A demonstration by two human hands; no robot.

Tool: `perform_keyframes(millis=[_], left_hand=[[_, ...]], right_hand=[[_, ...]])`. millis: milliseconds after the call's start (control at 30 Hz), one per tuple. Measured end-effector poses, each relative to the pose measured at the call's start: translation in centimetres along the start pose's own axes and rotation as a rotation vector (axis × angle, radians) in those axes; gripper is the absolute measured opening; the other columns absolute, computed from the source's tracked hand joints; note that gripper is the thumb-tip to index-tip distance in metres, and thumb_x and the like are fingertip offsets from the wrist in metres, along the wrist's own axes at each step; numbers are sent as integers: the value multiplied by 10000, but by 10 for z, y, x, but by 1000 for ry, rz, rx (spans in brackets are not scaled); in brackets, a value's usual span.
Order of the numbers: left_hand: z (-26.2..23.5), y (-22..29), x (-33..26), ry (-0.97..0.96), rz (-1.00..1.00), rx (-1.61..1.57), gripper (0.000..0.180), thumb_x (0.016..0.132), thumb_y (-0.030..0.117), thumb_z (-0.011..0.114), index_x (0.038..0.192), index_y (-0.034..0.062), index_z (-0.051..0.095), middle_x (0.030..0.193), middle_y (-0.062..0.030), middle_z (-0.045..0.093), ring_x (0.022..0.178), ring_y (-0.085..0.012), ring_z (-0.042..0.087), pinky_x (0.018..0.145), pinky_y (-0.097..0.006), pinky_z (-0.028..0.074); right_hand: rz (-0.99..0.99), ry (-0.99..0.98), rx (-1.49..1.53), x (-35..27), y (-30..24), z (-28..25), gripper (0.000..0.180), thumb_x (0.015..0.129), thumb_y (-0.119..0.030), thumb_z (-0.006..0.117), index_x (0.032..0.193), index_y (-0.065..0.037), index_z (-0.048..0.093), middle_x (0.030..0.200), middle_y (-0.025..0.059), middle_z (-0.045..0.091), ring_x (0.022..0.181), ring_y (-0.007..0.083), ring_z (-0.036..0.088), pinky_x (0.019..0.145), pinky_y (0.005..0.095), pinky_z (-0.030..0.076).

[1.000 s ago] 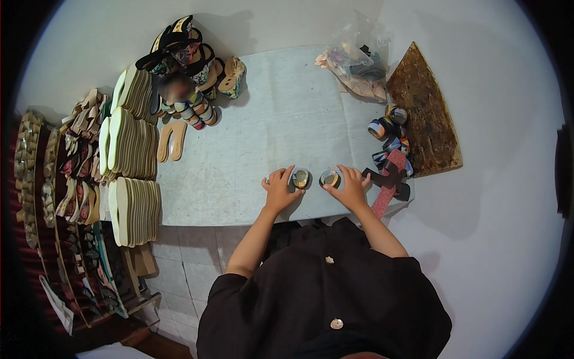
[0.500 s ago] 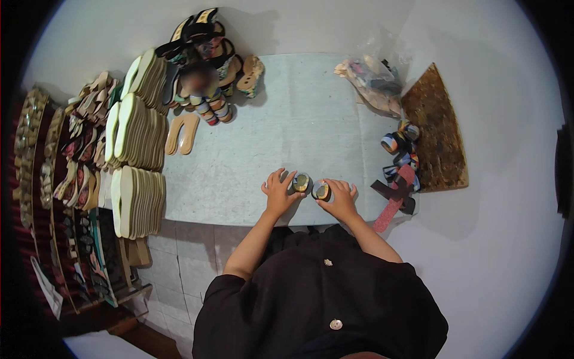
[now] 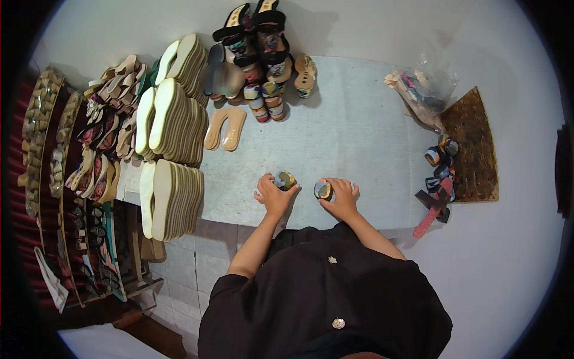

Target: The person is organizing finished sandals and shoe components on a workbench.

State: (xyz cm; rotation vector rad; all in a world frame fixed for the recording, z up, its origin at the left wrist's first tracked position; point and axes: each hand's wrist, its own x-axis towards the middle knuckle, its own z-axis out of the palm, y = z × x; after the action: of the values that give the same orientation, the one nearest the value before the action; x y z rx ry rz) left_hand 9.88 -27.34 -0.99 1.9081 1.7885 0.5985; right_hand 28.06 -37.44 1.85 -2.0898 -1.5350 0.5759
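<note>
On the pale tabletop near its front edge stand two short, round shoe heels covered in multicoloured patterned material. My left hand (image 3: 274, 196) has its thumb and fingers curled round the left shoe heel (image 3: 285, 179). Around the right shoe heel (image 3: 323, 189), my right hand (image 3: 342, 200) is closed from the right side. A gap of bare tabletop separates the two heels. Both show their flat upper ends, and the fingers partly hide their sides.
Tall stacks of cream soles (image 3: 173, 125) line the table's left side. Beyond are tan insoles (image 3: 225, 130), stacked patterned heels (image 3: 264, 102) and piled sandals (image 3: 269, 42). At right lie more heels (image 3: 439, 157), a pink strip (image 3: 431, 218), a plastic bag (image 3: 427, 90) and a brown board (image 3: 472, 146).
My left hand and its heel have moved left, widening the gap between the two heels. The view has turned left, so the table's contents appear farther right.
</note>
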Motion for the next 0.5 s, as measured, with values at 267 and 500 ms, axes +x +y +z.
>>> perform_keyframes(millis=[267, 500], left_hand=[[-28, -56, 17, -234, 391, -29, 635, 566, 453, 770, 1039, 124, 502, 1297, -143, 361, 1280, -353, 238, 942, -637, 144], [-30, -48, 41, -356, 547, 45, 627, 571, 394, 761, 1089, 140, 519, 1346, -134, 342, 1314, -367, 205, 957, -644, 136]], right_hand=[[14, 59, 30, 8, -28, 33, 630, 636, -283, 728, 1214, -160, 511, 1202, 40, 518, 1198, 240, 397, 991, 549, 187], [33, 63, 78, -1, -29, 43, 663, 600, -244, 702, 1227, -157, 507, 1210, 43, 511, 1203, 246, 392, 998, 534, 182]])
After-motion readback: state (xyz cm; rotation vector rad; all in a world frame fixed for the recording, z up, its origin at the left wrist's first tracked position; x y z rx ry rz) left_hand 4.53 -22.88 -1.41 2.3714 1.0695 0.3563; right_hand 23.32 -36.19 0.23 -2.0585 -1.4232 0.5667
